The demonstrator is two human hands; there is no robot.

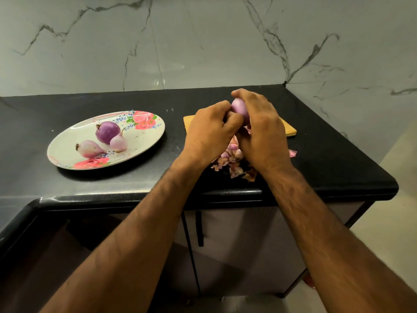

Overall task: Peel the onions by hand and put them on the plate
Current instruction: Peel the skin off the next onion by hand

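A purple onion (239,108) is held up over the wooden cutting board (288,128). My right hand (259,129) grips it from the right and above. My left hand (212,132) pinches at its left side with curled fingers. Most of the onion is hidden by my fingers. A pile of onion skins (233,158) lies on the counter under my hands. To the left sits an oval floral plate (149,136) holding three peeled onions: a large purple one (107,131), a small pale one (119,142) and an elongated pale one (89,149).
The black countertop (327,159) ends at a rounded front edge and a right corner near my right forearm. A marble wall rises behind. A stray skin piece (292,152) lies right of the pile. Cabinet doors are below the counter.
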